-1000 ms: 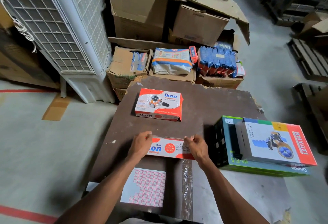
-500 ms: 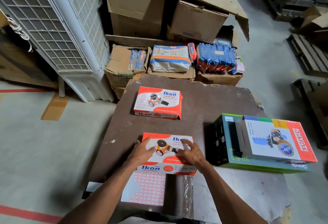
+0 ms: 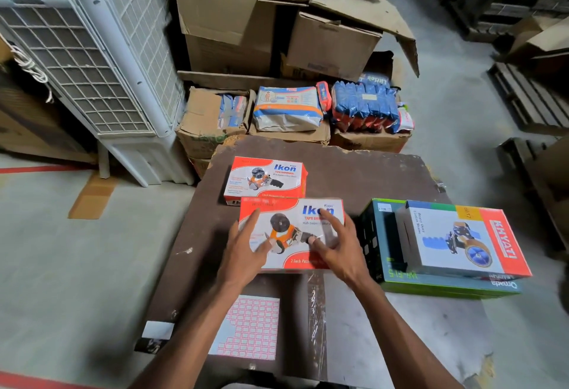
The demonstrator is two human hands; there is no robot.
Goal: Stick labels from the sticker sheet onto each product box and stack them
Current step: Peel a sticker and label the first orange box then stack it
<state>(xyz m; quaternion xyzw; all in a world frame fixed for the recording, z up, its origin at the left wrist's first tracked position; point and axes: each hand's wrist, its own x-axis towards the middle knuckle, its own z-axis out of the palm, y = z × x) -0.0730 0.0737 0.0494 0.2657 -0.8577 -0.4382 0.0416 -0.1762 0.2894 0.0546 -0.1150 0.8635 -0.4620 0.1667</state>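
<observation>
so the person's got both hands on an orange and white ikon tape dispenser box, which sits over the middle of a dark brown board. its far edge overlaps the near side of a second ikon box lying further back; can't tell if it's resting on it or held just above. the left hand lies on the left part of the lid with fingers straight and spread, and the right hand is on the right part, fingers spread too, index tip up by the blue logo. neither hand is gripping, both look flat and relaxed on top.

the sticker sheet with its pink-bordered labels lies on the near end of the board, between the two forearms, part of its labels already gone. a clear strip of plastic wrap runs just beside it on the right.

to the right, a khyati carton sealer box sits on top of a green and teal box. behind the board there are cardboard cartons, blue packets and a white air cooler on the left.
</observation>
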